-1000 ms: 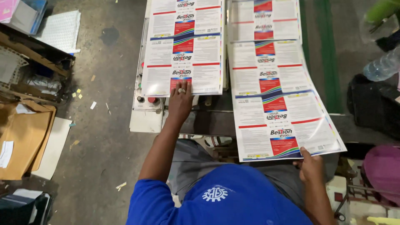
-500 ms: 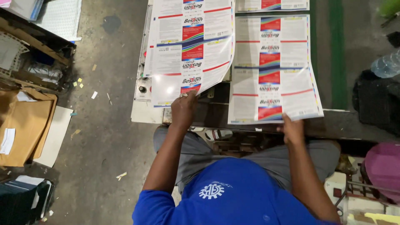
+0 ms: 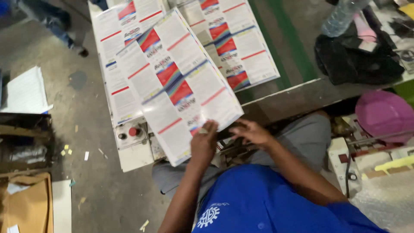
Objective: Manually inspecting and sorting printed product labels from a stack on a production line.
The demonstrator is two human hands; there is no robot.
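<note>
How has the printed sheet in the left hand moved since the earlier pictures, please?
Yes: the printed sheet, held by the left hand, has swung rightwards over the right stack.

Printed sheet (image 3: 181,82) lifted, tilted; right hand (image 3: 252,131) released it.

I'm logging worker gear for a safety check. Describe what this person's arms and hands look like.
Both arms are bare from the short sleeves of a blue shirt with a white gear-shaped emblem on it. No gloves or watch show. The left hand has a pale ring on one finger; the right hand shows none.
</note>
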